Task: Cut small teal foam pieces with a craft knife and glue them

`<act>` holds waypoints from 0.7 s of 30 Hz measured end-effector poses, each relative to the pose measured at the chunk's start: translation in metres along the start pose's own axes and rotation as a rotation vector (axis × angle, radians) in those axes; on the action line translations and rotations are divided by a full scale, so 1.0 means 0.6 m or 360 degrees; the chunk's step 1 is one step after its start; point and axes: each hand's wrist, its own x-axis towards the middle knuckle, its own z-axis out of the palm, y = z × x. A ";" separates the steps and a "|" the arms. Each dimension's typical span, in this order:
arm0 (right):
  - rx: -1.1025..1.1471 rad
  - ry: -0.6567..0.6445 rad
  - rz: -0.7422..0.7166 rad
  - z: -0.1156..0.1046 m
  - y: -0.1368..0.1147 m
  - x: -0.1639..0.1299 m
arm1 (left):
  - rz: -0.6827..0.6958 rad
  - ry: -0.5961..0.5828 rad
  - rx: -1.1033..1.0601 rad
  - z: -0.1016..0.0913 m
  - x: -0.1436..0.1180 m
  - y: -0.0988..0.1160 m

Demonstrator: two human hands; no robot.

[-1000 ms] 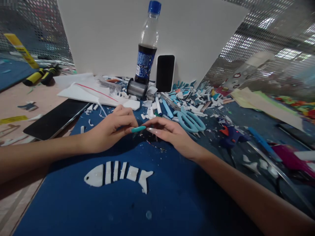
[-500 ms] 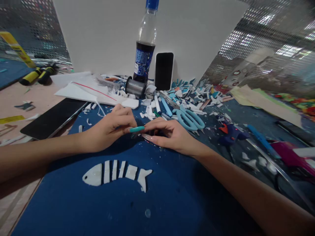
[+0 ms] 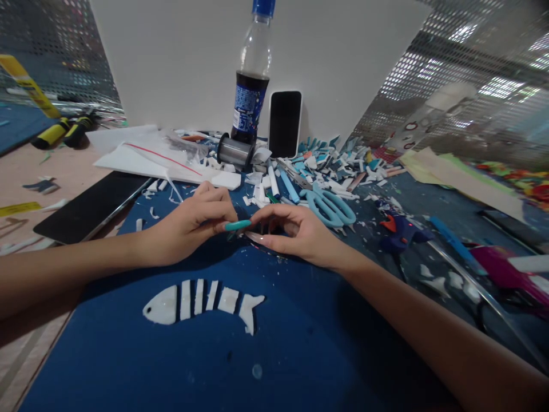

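My left hand [image 3: 198,220] pinches a small, slim teal piece [image 3: 238,225] with a rounded edge, between thumb and fingertips. My right hand [image 3: 295,230] meets it from the other side, its index fingertip at the piece's right end and its thumb with a long nail just below. Whatever lies between the right fingertips is too small to make out. In front of the hands, on the blue mat [image 3: 309,355], a white fish cut into separate pieces [image 3: 160,306] lies in a row, with a dark eye on the head and a forked tail [image 3: 249,312].
Behind the hands lie light-blue scissors [image 3: 328,206], white and blue scraps [image 3: 326,166], a spool [image 3: 235,151], a bottle [image 3: 249,103] and an upright phone [image 3: 285,124]. A dark phone [image 3: 92,207] lies left. A blue glue gun [image 3: 401,234] and a magenta tool [image 3: 504,274] lie right.
My right index finger has lifted and arched slightly, widening the gap above its thumb. The teal piece stays in my left hand; the fish pieces keep their places.
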 end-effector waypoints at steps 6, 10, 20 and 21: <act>0.0019 -0.0020 -0.0045 -0.003 0.006 -0.001 | 0.0024 0.0019 -0.0002 0.001 0.000 0.001; -0.0007 -0.0013 -0.0067 -0.005 0.007 0.000 | 0.0005 0.0011 0.0002 0.001 -0.001 0.001; -0.0024 -0.0015 -0.0043 -0.004 0.006 0.001 | 0.0030 0.0009 -0.0023 0.001 -0.001 -0.001; -0.0020 -0.0014 -0.0039 -0.004 0.005 0.001 | 0.0032 0.0012 -0.0022 0.001 -0.001 -0.001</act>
